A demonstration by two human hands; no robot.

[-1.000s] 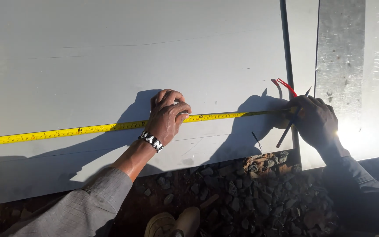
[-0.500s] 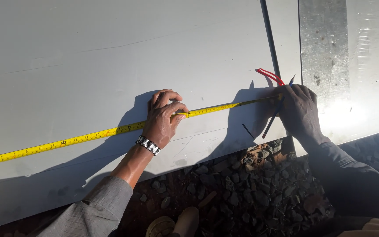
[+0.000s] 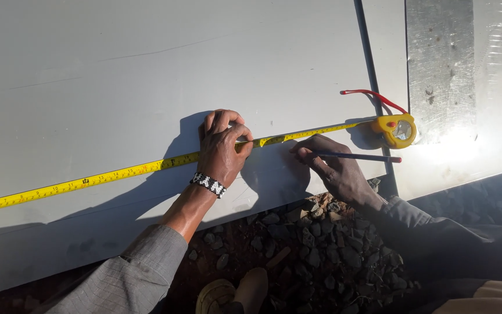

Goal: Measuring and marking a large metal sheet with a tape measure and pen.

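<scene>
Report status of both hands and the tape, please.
Left hand pressing yellow tape onto grey sheet. Right hand holds pencil at tape. Nothing in the way.

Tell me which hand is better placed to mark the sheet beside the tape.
Right, probably. The right hand holds the blue pencil, its tip beside the yellow tape. The left hand is pressing the tape flat on the grey sheet and looks needed there.
</scene>
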